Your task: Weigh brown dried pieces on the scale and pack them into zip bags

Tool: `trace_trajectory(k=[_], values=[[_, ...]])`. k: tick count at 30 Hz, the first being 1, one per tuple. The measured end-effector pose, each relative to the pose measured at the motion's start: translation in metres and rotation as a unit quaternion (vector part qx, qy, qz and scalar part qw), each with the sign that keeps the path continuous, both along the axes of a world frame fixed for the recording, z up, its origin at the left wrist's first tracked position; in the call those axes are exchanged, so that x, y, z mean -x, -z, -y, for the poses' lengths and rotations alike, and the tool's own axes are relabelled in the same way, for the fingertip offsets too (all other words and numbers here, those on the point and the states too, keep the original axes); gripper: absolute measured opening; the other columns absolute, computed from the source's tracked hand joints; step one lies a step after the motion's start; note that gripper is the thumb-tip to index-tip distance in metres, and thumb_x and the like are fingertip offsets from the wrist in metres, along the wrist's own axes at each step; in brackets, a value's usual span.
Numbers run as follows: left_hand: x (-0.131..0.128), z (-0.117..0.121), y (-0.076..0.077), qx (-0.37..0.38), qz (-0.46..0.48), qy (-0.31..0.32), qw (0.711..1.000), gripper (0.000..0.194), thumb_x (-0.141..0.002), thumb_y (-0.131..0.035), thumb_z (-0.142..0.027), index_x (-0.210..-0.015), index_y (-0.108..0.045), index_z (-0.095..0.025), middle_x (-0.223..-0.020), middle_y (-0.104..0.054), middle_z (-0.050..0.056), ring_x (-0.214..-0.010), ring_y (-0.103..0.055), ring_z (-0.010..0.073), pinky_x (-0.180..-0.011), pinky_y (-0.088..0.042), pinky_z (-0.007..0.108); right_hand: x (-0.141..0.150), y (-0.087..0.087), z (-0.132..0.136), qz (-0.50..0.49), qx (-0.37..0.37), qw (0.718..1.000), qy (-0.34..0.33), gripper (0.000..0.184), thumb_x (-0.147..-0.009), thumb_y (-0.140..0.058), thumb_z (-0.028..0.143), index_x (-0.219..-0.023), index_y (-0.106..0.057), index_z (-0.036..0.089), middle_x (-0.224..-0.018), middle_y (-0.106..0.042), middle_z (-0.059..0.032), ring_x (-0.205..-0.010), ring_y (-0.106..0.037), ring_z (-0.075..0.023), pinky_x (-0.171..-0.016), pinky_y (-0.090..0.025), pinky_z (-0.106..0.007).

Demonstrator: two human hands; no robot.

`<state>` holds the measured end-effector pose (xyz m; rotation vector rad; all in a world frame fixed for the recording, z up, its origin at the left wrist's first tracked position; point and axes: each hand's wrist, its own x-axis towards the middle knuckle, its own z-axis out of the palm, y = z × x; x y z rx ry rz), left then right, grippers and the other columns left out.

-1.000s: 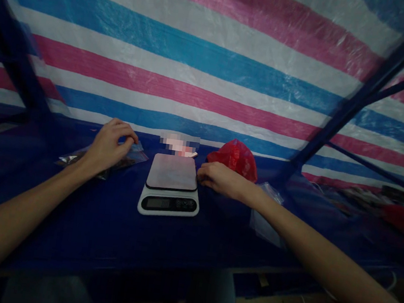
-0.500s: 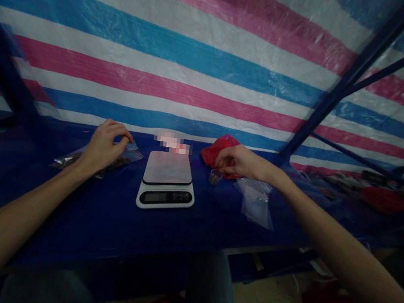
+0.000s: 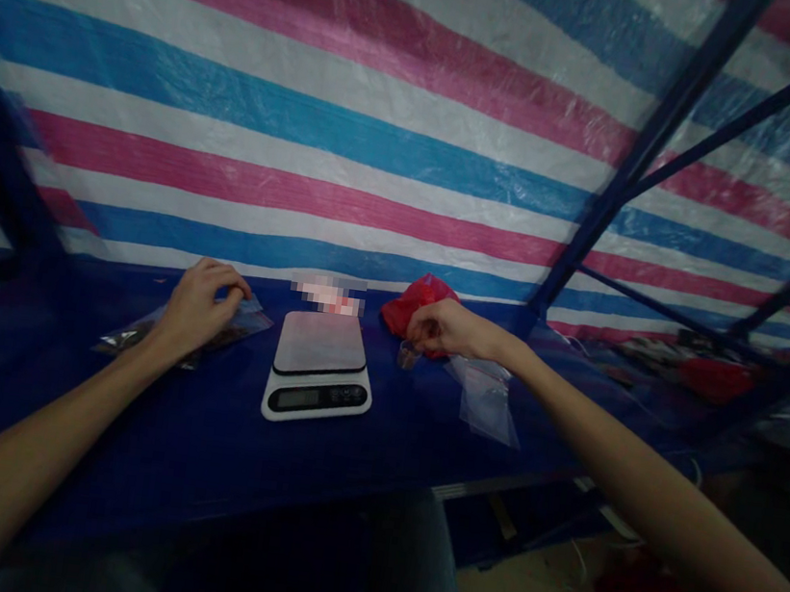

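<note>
My left hand (image 3: 202, 311) rests over a clear zip bag (image 3: 240, 326) with dark contents, left of the scale. Its thumb and fingertips meet in a pinch; what they hold, if anything, is too small to make out. My right hand (image 3: 450, 328) is in front of a red plastic bag (image 3: 404, 307). Its fingers are closed at the rim of a small clear cup (image 3: 406, 358), partly covering it. I cannot tell whether they grip the rim or something small. Between the hands stands a white kitchen scale (image 3: 322, 345) with a bare platform and a dark display.
Flat clear zip bags (image 3: 489, 407) lie right of the cup on the blue tabletop (image 3: 314, 470). A blurred-out pink and white item (image 3: 329, 295) is behind the scale. Blue metal posts (image 3: 599, 211) and a striped plastic sheet (image 3: 299, 138) rise at the back.
My right hand has come down and left, so its fingertips now reach the cup's rim. My left hand keeps its pinch over the bag. The whole view has shifted slightly.
</note>
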<state>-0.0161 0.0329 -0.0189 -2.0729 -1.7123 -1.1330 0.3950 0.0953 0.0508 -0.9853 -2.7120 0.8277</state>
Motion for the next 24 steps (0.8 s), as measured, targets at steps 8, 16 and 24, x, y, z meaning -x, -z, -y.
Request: trace_trajectory(k=[8, 16, 24], values=[[-0.001, 0.001, -0.003, 0.008, -0.004, -0.001, 1.000, 0.025, -0.084, -0.045, -0.026, -0.074, -0.068, -0.023, -0.083, -0.072, 0.008, -0.099, -0.060, 0.0292, -0.092, -0.049, 0.044, 0.001, 0.003, -0.001, -0.006, 0.001, 1.000, -0.004, 0.038, -0.068, -0.050, -0.005, -0.094, -0.071, 0.012, -0.082, -0.074, -0.0038, -0.071, -0.068, -0.0134, -0.060, -0.047, -0.021], [0.000, 0.001, -0.002, 0.002, -0.005, 0.001, 1.000, 0.025, -0.083, -0.046, -0.024, -0.074, -0.069, -0.021, -0.082, -0.071, 0.007, -0.098, -0.060, 0.0270, -0.092, -0.048, 0.042, -0.009, 0.006, -0.009, 0.013, -0.098, 0.995, -0.013, 0.029, -0.078, -0.049, -0.002, -0.093, -0.068, 0.014, -0.084, -0.072, -0.0044, -0.071, -0.064, -0.0139, -0.063, -0.045, -0.023], [0.003, -0.002, 0.002, -0.011, -0.008, 0.008, 1.000, 0.025, -0.083, -0.046, -0.025, -0.074, -0.069, -0.022, -0.081, -0.072, 0.007, -0.094, -0.060, 0.0274, -0.088, -0.049, 0.041, -0.001, 0.026, -0.014, -0.037, 0.021, 0.999, -0.027, 0.053, -0.070, -0.040, -0.009, -0.116, -0.055, 0.014, -0.082, -0.072, -0.0026, -0.069, -0.067, -0.0148, -0.059, -0.048, -0.022]])
